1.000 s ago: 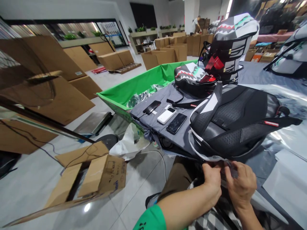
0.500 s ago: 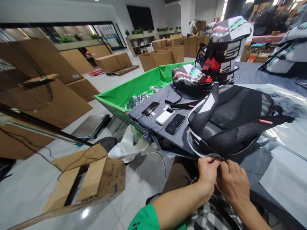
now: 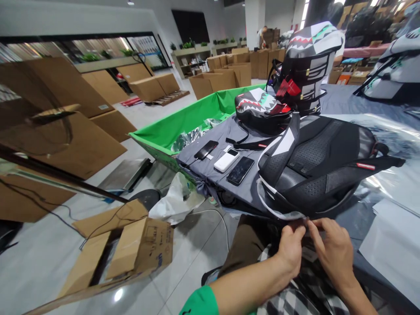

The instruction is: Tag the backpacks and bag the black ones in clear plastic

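A black backpack (image 3: pixel 315 162) lies back-up on the table in front of me, its perforated padding and shoulder straps showing. From its near left side a whitish strip (image 3: pixel 274 210) curves down over the table edge towards my hands. My left hand (image 3: pixel 292 247) is closed in a pinch at the end of this strip, just below the backpack. My right hand (image 3: pixel 333 245) is beside it, thumb and forefinger pinched at the same spot, other fingers bent. What lies between and under the fingertips is mostly hidden.
Left of the backpack lie a black phone (image 3: pixel 240 170), a white power bank (image 3: pixel 226 160) and another phone (image 3: pixel 206 149). Shark-patterned bags (image 3: pixel 259 107) stand behind. A green-lined bin (image 3: pixel 197 113) adjoins the table. White sheets (image 3: pixel 393 245) lie right; an opened carton (image 3: pixel 144 249) sits on the floor.
Both hands have shifted slightly right and down. My right hand has turned, its fingers less curled and its thumb and forefinger now showing. The whitish strip shows more of its length.
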{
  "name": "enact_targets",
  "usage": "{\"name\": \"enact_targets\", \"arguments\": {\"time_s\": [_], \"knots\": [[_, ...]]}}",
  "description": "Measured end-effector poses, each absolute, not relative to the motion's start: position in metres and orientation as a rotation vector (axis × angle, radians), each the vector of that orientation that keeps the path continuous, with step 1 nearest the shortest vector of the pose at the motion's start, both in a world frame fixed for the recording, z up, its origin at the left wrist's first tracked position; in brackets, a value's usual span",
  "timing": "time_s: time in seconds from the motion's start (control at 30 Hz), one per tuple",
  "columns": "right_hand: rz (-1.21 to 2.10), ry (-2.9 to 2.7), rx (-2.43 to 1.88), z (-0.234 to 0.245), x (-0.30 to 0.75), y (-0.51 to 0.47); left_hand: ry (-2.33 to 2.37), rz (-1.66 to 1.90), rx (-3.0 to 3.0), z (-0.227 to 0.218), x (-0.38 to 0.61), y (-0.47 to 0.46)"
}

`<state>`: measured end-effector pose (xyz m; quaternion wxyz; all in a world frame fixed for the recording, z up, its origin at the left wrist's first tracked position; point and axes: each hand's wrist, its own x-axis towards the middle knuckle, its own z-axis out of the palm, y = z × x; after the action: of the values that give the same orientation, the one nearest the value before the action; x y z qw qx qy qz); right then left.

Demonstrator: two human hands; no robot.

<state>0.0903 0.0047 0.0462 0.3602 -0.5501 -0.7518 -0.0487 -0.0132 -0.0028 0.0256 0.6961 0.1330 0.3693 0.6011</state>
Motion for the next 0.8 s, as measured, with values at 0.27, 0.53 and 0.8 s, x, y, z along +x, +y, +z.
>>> {"name": "enact_targets", "arguments": {"time_s": [0.27,0.53,0.8], "knots": [[0.673,-1.697,-1.646,0.050,0.111,0.022,0.527,1.253,0.278,0.015,-0.008,0.009],[0.478,-1.491,-1.715,0.046,0.128,0.000,0.647,1.298,0.317,0.007,-0.005,0.010],[-0.086,-0.667,-2.208,0.099,0.294,-0.108,0.893,1.225,0.363,-0.004,-0.008,0.008]]}}
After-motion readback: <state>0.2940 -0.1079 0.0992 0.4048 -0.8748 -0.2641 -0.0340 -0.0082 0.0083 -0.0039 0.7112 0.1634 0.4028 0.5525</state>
